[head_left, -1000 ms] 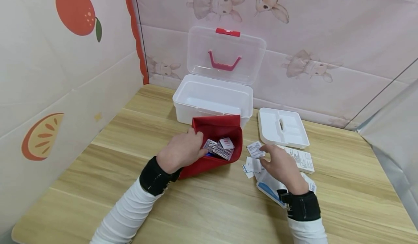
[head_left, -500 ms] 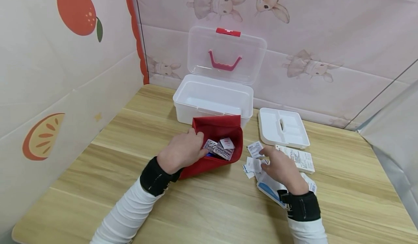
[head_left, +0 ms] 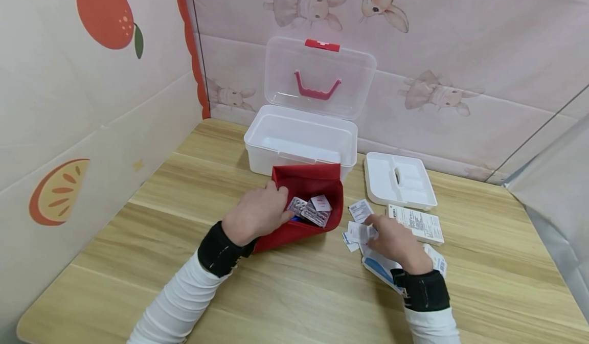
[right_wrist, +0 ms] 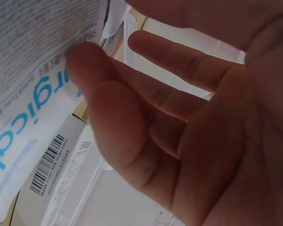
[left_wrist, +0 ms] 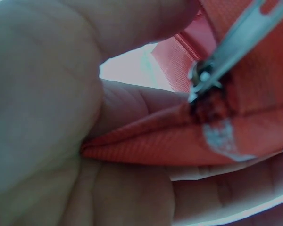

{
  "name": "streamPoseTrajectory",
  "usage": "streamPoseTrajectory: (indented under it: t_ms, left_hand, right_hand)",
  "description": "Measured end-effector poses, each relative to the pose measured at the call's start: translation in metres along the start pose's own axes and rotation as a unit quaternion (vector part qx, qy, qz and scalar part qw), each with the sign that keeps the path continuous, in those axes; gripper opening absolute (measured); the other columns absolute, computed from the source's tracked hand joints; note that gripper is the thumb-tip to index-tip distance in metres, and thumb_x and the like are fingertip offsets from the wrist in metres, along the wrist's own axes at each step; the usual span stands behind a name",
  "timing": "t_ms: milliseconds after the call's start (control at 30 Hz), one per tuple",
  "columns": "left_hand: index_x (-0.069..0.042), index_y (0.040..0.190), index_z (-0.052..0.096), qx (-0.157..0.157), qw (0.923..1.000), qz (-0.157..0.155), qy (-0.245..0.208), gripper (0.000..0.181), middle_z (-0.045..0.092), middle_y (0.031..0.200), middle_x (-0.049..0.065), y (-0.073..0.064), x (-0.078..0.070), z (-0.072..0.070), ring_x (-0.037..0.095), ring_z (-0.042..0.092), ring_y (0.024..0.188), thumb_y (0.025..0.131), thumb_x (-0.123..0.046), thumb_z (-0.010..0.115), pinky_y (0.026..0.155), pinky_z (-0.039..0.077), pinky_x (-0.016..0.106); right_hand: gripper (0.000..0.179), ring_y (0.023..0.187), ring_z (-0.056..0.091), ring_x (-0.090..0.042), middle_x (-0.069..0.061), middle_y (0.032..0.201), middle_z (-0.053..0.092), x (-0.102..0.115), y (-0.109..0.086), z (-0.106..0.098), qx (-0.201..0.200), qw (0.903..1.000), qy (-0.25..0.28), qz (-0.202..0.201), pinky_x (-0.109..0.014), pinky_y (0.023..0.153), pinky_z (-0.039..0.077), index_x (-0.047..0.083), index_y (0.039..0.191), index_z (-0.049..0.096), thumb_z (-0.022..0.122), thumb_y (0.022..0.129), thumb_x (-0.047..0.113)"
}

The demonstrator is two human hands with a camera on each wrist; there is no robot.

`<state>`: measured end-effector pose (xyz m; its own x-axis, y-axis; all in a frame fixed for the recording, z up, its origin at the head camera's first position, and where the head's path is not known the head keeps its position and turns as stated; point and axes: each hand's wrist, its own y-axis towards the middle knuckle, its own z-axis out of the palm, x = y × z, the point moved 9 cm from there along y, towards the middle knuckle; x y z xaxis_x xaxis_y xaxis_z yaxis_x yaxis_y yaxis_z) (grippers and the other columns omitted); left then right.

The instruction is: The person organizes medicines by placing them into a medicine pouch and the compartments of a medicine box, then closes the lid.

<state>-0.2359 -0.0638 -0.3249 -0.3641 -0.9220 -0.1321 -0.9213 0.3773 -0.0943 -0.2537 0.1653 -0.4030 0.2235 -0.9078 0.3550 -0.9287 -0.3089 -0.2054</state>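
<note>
My left hand (head_left: 258,214) grips the left edge of a red zippered pouch (head_left: 289,238). In the left wrist view the pouch's edge (left_wrist: 146,148) lies between thumb and fingers, near a metal zipper pull (left_wrist: 240,44). Inside the pouch are blister packs (head_left: 315,214) and a small white packet (head_left: 320,203). My right hand (head_left: 397,243) is bent over several small white sachets (head_left: 356,231), with thumb and fingers apart. Under it lies a white and blue packet (head_left: 379,270), its "urgical" lettering visible in the right wrist view. No held thing shows between the right fingers.
A clear plastic box (head_left: 299,134) with a raised lid and red handle (head_left: 316,93) stands behind the pouch. A white divided tray (head_left: 375,188) lies to its right. A printed white carton (head_left: 425,226) and another white box (head_left: 437,258) are beside my right hand.
My right hand has moved down slightly over the sachets, its fingers more curved. My left hand keeps its grip, and the pouch has hardly shifted.
</note>
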Motion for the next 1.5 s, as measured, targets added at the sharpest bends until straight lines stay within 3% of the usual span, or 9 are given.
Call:
streamPoseTrajectory:
  t_ms: [167, 633, 967, 1100, 1233, 1333, 1500]
  left_hand:
    - [0.0, 0.108, 0.053, 0.002, 1.0, -0.002, -0.002, 0.045, 0.052, 0.092, 0.017, -0.001, 0.0, 0.0, 0.024, 0.053, 0.072, 0.085, -0.037, 0.062, 0.061, 0.054, 0.037]
    - [0.0, 0.107, 0.053, 0.001, 1.0, -0.001, -0.008, 0.044, 0.053, 0.092, 0.017, 0.0, -0.001, -0.001, 0.024, 0.053, 0.071, 0.084, -0.036, 0.063, 0.059, 0.053, 0.038]
    - [0.001, 0.106, 0.053, -0.004, 1.0, 0.001, -0.006, 0.044, 0.053, 0.091, 0.018, -0.001, -0.002, -0.001, 0.024, 0.053, 0.071, 0.084, -0.037, 0.063, 0.06, 0.054, 0.038]
    - [0.001, 0.106, 0.053, -0.004, 1.0, 0.001, -0.007, 0.044, 0.053, 0.091, 0.018, -0.001, -0.002, -0.001, 0.024, 0.053, 0.07, 0.084, -0.037, 0.063, 0.059, 0.053, 0.037]
    - [0.001, 0.107, 0.053, -0.002, 1.0, 0.001, -0.008, 0.044, 0.053, 0.091, 0.018, -0.001, -0.002, 0.0, 0.024, 0.053, 0.07, 0.084, -0.036, 0.063, 0.059, 0.053, 0.037]
    - [0.0, 0.107, 0.052, -0.001, 1.0, 0.002, -0.009, 0.044, 0.053, 0.091, 0.018, -0.001, -0.002, -0.001, 0.024, 0.053, 0.07, 0.084, -0.036, 0.063, 0.059, 0.053, 0.037]
    - [0.0, 0.106, 0.052, -0.002, 1.0, 0.0, -0.008, 0.043, 0.053, 0.091, 0.017, -0.001, -0.002, 0.0, 0.024, 0.053, 0.069, 0.084, -0.036, 0.063, 0.058, 0.053, 0.037]
  right_hand:
    - [0.043, 0.082, 0.052, -0.024, -0.015, 0.103, 0.063, 0.0, 0.001, 0.002, -0.002, 1.0, -0.005, -0.002, -0.046, 0.076, 0.05, 0.003, 0.113, 0.059, 0.073, 0.072, 0.006]
    - [0.031, 0.073, 0.053, -0.019, -0.012, 0.091, 0.061, 0.013, 0.006, 0.002, -0.072, 0.9957, -0.039, -0.044, -0.039, 0.065, 0.051, 0.005, 0.105, 0.064, 0.071, 0.077, 0.016]
    - [0.035, 0.071, 0.048, -0.021, -0.012, 0.09, 0.055, 0.012, 0.009, 0.005, -0.051, 0.9981, -0.026, -0.021, -0.032, 0.058, 0.045, 0.004, 0.11, 0.063, 0.072, 0.077, 0.013]
    - [0.03, 0.073, 0.05, -0.02, -0.011, 0.09, 0.057, 0.014, 0.008, 0.002, -0.056, 0.9977, -0.008, -0.037, -0.033, 0.062, 0.048, 0.003, 0.108, 0.064, 0.068, 0.081, 0.014]
    - [0.017, 0.071, 0.051, -0.018, -0.009, 0.085, 0.059, 0.019, 0.006, -0.007, -0.086, 0.9938, 0.014, -0.07, -0.036, 0.062, 0.05, 0.003, 0.099, 0.064, 0.064, 0.084, 0.012]
    - [0.009, 0.065, 0.05, -0.016, -0.007, 0.079, 0.061, 0.023, 0.003, -0.018, -0.13, 0.9874, 0.023, -0.087, -0.035, 0.057, 0.047, 0.005, 0.091, 0.064, 0.062, 0.085, 0.011]
    - [0.01, 0.061, 0.052, -0.015, -0.008, 0.077, 0.064, 0.024, -0.004, -0.036, -0.195, 0.9772, 0.035, -0.076, -0.034, 0.05, 0.045, 0.006, 0.092, 0.06, 0.057, 0.089, 0.015]
